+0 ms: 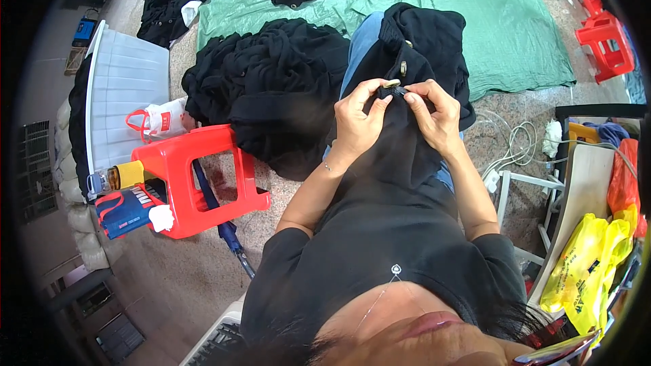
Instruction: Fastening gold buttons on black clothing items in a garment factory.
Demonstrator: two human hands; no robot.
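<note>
While your left hand (357,118) and right hand (434,111) pinch the soft, limp black fabric garment (407,149) beside its small metal toggle button (391,84), grip the placket edge.

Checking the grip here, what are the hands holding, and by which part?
Both hands, left hand and right hand, pinch the black garment at its buttoned edge beside a metal button.

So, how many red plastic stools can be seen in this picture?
2. One red stool lies tipped on the floor at the person's left, beside the black clothes pile. Another red stool is far right; more may be hidden there.
</note>
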